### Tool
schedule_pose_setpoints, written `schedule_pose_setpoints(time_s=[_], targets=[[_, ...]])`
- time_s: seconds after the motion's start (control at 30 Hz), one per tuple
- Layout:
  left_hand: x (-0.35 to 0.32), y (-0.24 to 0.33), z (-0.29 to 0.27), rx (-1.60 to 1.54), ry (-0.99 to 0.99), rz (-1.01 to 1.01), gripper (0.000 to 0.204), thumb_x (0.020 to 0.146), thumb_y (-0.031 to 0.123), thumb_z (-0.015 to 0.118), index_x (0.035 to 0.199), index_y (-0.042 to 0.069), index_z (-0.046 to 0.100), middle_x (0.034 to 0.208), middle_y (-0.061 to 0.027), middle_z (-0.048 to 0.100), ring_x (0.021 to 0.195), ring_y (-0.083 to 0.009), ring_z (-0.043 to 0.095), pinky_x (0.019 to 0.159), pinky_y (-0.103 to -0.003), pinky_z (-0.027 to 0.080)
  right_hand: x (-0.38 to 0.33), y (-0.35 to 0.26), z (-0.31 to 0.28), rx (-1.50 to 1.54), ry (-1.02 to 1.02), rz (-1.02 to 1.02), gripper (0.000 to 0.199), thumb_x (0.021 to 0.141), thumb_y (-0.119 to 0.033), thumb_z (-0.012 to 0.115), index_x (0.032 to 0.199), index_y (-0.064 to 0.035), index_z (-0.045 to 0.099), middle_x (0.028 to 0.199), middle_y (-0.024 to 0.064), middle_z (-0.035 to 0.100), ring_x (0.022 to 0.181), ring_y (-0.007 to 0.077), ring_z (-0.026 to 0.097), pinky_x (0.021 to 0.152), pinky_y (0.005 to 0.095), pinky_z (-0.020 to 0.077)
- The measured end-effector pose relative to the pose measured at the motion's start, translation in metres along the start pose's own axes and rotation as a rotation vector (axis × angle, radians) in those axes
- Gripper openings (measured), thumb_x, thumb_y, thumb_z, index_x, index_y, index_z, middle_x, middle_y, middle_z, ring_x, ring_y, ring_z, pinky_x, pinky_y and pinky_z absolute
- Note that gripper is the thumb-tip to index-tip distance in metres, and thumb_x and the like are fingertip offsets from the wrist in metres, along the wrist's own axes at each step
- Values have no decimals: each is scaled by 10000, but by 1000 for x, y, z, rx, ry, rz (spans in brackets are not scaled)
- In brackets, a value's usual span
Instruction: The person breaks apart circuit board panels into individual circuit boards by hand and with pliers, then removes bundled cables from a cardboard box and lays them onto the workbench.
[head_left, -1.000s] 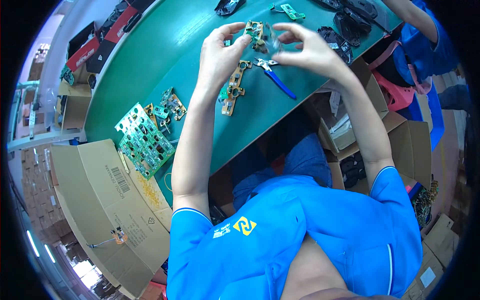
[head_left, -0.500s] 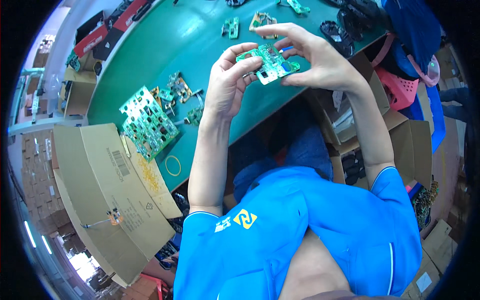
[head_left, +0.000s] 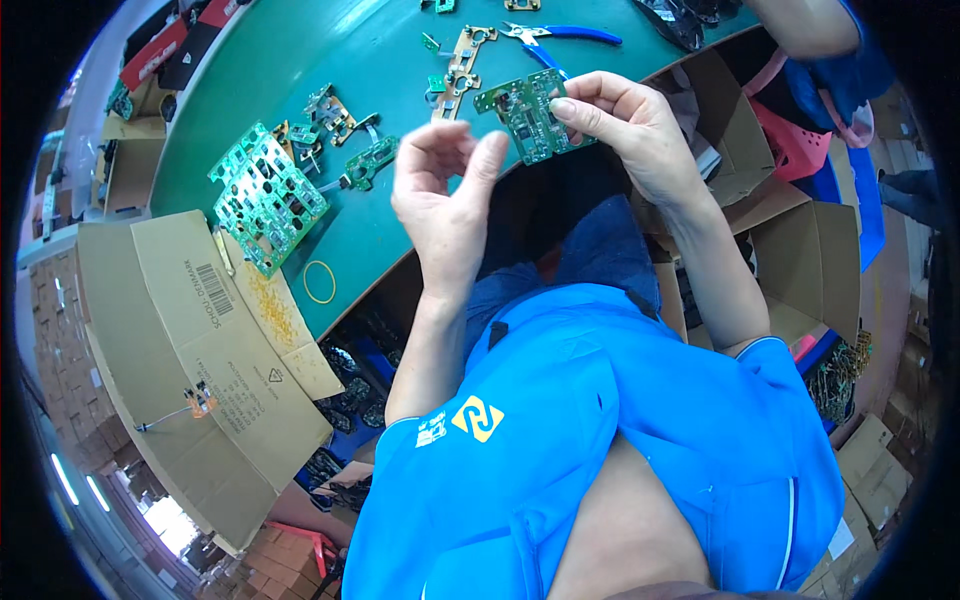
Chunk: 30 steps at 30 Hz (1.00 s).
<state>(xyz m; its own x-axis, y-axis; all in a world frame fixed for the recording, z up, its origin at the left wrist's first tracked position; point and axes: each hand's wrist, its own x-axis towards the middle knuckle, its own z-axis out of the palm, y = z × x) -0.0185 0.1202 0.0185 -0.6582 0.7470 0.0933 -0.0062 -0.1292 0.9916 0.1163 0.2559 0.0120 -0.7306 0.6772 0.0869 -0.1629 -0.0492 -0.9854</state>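
Observation:
A green circuit board [head_left: 530,118] is pinched at its right side between the thumb and fingers of my right hand [head_left: 630,125], just over the table's near edge. Left of it, my left hand [head_left: 445,185] is raised with thumb and fingers apart and nothing in them. Behind the held board lie a brown circuit board strip [head_left: 462,75] and diagonal cutters with blue handles [head_left: 570,36]. A small green board [head_left: 370,162] rests on the table beside my left hand.
A large perforated green board [head_left: 268,198] lies at left with smaller boards [head_left: 335,118] behind it. A yellow rubber band [head_left: 319,283] is near an open cardboard box [head_left: 190,330]. Another carton [head_left: 800,260] stands at right. A co-worker's arm [head_left: 805,25] enters at upper right.
My left hand has let go of the circuit board and drawn toward me. My right hand still holds the board, now turned. The cutters and brown strip have come into sight.

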Motion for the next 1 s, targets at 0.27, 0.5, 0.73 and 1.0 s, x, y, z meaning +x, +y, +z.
schedule_pose_setpoints(time_s=[0.27,0.5,0.73,1.0], targets=[[-3,4,6,-75,37,-24,224,857,31,753,1049,-6,646,882,-53,686,772,-82,629,727,-189,522,-3,4,19,-29,22,-123,227,917,-126,709,1096,12,679,936,102,710,795,121,664,717,215,566],[9,-3,8,82,6,56,224,856,45,764,1044,-12,657,893,-76,708,764,-92,649,699,-188,538,2,0,22,-195,83,-228,217,898,-81,716,1093,14,692,967,113,734,834,134,695,734,210,567],[18,-10,13,202,73,128,230,839,42,781,1031,-19,670,879,-86,722,746,-97,665,693,-188,548,15,14,25,-220,173,-252,196,877,-46,723,1060,24,710,936,108,745,799,134,700,714,206,569],[28,-14,22,173,190,202,197,833,36,767,1000,-31,688,867,-89,731,714,-95,661,675,-208,553,25,8,35,-239,256,-303,185,860,-4,706,1038,45,712,920,117,750,745,131,692,675,199,560]])
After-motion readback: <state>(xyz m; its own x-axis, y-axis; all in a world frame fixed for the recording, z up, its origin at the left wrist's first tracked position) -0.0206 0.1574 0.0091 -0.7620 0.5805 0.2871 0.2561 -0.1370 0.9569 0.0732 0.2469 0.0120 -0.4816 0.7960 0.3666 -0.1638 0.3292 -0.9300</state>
